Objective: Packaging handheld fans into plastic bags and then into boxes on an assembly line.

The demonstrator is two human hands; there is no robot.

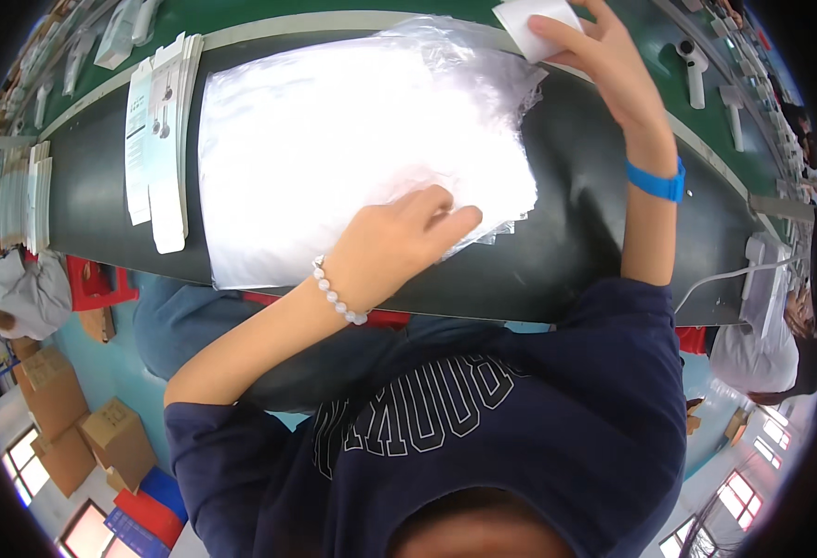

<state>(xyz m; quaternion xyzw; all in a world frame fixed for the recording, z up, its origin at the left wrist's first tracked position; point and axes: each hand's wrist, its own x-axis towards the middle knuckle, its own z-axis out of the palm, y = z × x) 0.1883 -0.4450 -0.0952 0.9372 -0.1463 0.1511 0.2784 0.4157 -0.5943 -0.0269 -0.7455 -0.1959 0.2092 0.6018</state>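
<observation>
A broad pile of shiny, translucent white plastic bags (334, 149) lies across the dark workbench. My left hand (404, 242), with a pale bead bracelet at the wrist, is over the pile's near right part. Its fingers are curled in toward the thumb, and the plastic by the fingertips is wrinkled; what they hold, if anything, is hidden. At the far right end of the pile, my right hand (594, 51) is raised, a blue band on its wrist. Between its thumb and fingers is a small flat white rectangular piece (531, 28), whose kind I cannot make out.
Flat printed cartons (165, 139) lie left of the bags, with more stacked cartons (27, 200) at the bench's left end. Beyond a pale rail, a green belt (655, 56) carries white handheld devices (694, 74). A cable (734, 282) crosses the right bench end. Other people sit at both sides.
</observation>
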